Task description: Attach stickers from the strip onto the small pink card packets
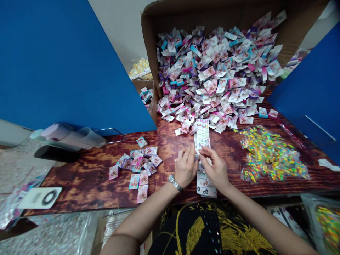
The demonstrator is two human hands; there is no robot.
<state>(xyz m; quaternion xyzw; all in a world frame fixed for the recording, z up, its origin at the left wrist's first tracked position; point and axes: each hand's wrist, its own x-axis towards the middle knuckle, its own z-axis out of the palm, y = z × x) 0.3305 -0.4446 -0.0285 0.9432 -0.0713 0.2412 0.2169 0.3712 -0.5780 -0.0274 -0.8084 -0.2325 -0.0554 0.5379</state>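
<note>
A printed paper strip [203, 134] with rows of small coloured round pictures lies lengthwise on the table in front of me. My left hand [185, 166], with a watch at its wrist, presses its fingers together over the left side of that strip. From the right, my right hand [215, 170] pinches it with thumb and forefinger. Under and below the hands lies a stack of similar printed strips [206, 187]. Where the fingertips meet, part of the paper is hidden.
Behind is a cardboard box [150, 46] spilling many small printed cartons [212, 78]. Left lie several closed small cartons [139, 163], cups [69, 136] and a phone [41, 198]. Right are clear bags of bright coloured pieces [273, 154]. Blue panels [66, 67] stand at both sides.
</note>
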